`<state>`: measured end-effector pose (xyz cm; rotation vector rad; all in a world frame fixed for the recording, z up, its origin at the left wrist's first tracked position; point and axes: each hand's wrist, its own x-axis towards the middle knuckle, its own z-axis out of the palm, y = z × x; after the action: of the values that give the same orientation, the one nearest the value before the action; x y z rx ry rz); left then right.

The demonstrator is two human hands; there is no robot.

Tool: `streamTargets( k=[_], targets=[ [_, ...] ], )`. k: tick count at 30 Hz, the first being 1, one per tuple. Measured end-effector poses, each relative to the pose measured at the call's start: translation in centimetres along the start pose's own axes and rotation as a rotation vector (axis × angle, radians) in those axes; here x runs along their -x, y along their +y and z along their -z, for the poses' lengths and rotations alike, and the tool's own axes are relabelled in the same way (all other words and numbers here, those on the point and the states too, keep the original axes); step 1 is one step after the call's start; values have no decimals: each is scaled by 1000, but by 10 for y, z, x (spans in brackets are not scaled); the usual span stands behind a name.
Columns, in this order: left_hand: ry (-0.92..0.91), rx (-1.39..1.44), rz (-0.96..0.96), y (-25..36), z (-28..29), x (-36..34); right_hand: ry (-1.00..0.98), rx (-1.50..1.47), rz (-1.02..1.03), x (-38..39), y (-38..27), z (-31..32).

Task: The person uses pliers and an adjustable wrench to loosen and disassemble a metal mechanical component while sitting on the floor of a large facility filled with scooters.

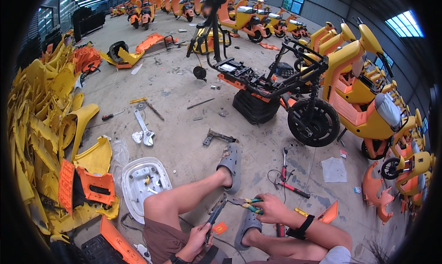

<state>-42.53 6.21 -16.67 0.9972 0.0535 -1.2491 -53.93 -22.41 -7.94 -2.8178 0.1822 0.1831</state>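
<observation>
My left hand point(199, 236), low at the centre, grips a long, dark metal part point(214, 212) angled up and to the right. My right hand point(271, 208) is closed around green-and-yellow handled pliers point(251, 203). Their jaws are close to the part's upper end; I cannot tell if they touch. I am seated with knees bent and grey clogs on my feet. Left of my leg lies a white plastic tray point(135, 198) holding small pieces. Beyond the clogs lie a rusty metal bracket point(221, 137) and red-handled tools point(294, 189).
A stripped black scooter frame point(258, 82) stands ahead on a black support. Yellow and orange body panels point(39, 121) are heaped along the left. Rows of scooters point(354, 107) line the right and back. An adjustable wrench point(143, 126) and a screwdriver point(108, 117) lie on the floor.
</observation>
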Motion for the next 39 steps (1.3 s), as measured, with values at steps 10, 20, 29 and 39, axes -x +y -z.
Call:
streamTargets(
  k=[10, 20, 29, 39],
  targets=[
    [203, -186, -144, -12, -9, -3, -83, 68, 4, 2, -1, -1],
    [230, -201, -74, -14, -9, -6, -148, -44, -73, 0, 2, -2],
    [182, -172, 82, 3, -22, 10, 155, -123, -257, 2, 16, 11],
    [198, -122, 11, 14, -43, 26, -266, -101, -171, 3, 22, -7]
  ],
)
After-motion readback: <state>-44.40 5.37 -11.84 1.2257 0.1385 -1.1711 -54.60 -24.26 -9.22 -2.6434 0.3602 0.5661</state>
